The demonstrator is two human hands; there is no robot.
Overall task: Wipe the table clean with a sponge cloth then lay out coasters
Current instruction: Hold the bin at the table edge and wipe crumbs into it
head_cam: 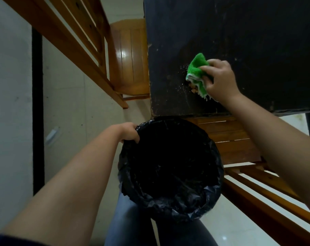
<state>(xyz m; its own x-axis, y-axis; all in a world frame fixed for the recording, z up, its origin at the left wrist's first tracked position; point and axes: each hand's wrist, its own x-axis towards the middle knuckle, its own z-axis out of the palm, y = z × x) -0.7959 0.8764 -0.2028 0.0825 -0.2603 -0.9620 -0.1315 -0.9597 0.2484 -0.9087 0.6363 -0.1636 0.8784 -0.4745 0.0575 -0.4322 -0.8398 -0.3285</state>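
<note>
while the right hand (219, 80) presses a crumpled green sponge cloth with a pale underside (197, 74) onto the dark, scuffed tabletop surface (257, 41), its grip is clenched around the cloth, fingers curled over the top. the cloth sits near the surface's near left corner, at about 2 o'clock from the middle of the view. small tan crumbs (193, 88) lie bunched against the cloth's lower edge, with fine pale specks scattered just to its 9 o'clock side. the left hand (130, 132) has its grip closed on the rim of a round bin lined with a black plastic bag (170, 167), at the bin's 10 o'clock edge. the bin sits just below the surface's near edge, above the person's dark trouser legs (132, 224). a glossy wooden chair (129, 57) stands at 11 o'clock beside the surface, and another wooden chair (239, 144) is at 3 o'clock.
</note>
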